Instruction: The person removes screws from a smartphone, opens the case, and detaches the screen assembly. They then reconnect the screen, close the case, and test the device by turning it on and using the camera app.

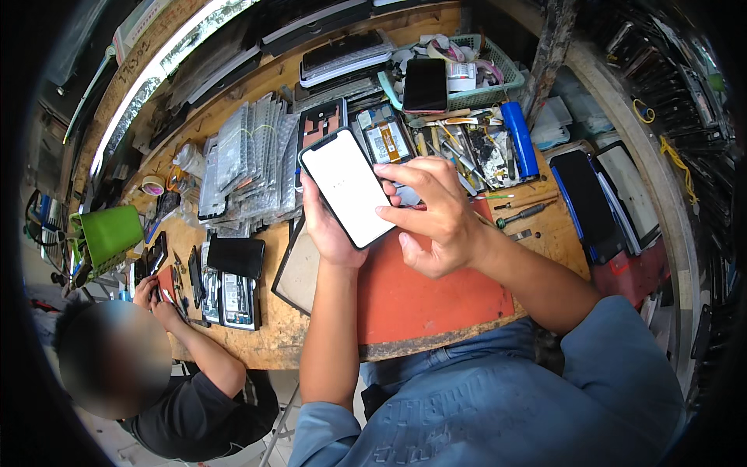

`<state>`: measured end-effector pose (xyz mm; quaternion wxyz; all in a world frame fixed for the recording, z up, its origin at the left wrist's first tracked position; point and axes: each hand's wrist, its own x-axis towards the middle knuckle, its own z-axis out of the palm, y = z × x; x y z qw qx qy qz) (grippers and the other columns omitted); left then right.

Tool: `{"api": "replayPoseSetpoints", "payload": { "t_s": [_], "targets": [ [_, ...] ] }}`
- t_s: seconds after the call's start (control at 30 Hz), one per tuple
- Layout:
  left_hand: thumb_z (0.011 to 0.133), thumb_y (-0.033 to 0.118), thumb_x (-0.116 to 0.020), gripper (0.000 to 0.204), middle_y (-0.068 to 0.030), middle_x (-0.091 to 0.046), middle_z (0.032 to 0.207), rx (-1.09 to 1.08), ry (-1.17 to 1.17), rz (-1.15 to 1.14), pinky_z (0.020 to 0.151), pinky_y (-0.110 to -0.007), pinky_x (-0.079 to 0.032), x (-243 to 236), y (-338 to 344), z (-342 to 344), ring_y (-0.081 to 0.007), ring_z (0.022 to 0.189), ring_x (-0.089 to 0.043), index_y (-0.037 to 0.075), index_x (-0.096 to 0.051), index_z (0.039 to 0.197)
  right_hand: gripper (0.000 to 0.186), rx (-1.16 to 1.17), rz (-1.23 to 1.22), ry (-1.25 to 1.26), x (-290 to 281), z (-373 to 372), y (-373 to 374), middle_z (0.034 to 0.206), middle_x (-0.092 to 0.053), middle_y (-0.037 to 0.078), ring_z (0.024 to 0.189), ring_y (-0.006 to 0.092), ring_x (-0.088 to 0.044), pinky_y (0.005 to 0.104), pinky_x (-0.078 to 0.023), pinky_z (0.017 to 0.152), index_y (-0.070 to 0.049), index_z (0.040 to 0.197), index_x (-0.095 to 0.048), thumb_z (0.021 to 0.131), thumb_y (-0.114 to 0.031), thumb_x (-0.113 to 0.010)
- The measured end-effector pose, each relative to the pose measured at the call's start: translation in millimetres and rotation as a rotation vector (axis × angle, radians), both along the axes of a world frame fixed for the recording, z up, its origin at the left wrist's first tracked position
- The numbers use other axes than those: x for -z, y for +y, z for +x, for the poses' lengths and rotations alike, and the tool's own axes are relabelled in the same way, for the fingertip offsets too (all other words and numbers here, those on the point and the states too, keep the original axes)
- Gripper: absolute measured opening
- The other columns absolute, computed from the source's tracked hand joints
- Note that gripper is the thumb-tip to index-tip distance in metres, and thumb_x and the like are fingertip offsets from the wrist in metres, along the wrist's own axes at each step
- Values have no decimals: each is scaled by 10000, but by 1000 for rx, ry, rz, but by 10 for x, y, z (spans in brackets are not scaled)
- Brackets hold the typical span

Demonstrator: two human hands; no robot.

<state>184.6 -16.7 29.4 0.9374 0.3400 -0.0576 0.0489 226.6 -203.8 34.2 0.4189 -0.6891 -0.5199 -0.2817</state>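
A smartphone (348, 187) with a lit, nearly blank white screen is held tilted above the workbench. My left hand (336, 237) grips it from below, its palm behind the phone and its fingers partly hidden. At the phone's right edge is my right hand (442, 218), fingers apart and nothing held in them. One fingertip overlaps the screen's edge; whether it touches the glass I cannot tell. Beneath both hands lies a red mat (443, 303). Just beyond the phone is an opened phone (384, 140) with its inner parts showing.
Bubble-wrapped flat parts (253, 148) are piled at the left. A green basket (506, 66) stands at the back, near a tray of small tools (475, 148) and a blue cylinder (520, 140). A screwdriver (523, 215) lies at right. Another person (198, 389) works at lower left.
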Motion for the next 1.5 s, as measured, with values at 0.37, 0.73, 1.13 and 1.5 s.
{"api": "replayPoseSetpoints", "payload": {
  "t_s": [0.37, 0.73, 1.13, 1.5],
  "targets": [
    [1065, 755, -251, 860, -220, -737, 1084, 3, -1, -68, 784, -456, -666, -18, -65, -14, -347, 898, -756, 33, -564, 1413, 422, -1, -27, 20, 0, -40, 43, 1439, -604, 190, 1235, 369, -551, 519, -421, 1050, -44, 1041, -772, 629, -128, -731],
    [1075, 738, -253, 849, -236, -732, 1169, -64, 18, -44, 778, -467, -659, -46, 24, -17, -354, 909, -757, 41, -553, 1454, 415, 29, 41, -17, -44, 13, -10, 1425, -618, 175, 1183, 356, -573, 509, -430, 1012, -33, 1012, -745, 611, -135, -712],
    [1074, 734, -256, 822, -251, -711, 1219, 16, -52, -33, 811, -490, -647, 42, 136, 26, -373, 945, -740, 85, -532, 1496, 276, 47, 92, -18, -102, 17, 3, 1215, -676, 127, 1037, 318, -610, 471, -440, 932, -50, 916, -710, 648, -112, -733],
    [1077, 732, -239, 847, -249, -712, 1194, -66, 2, 47, 784, -494, -646, -15, 50, -6, -357, 919, -744, 35, -529, 1461, 368, 34, 238, 48, 91, 13, 108, 691, -522, 48, 605, 263, -553, 392, -425, 601, -113, 688, -461, 717, 73, -778]
  ]
}}
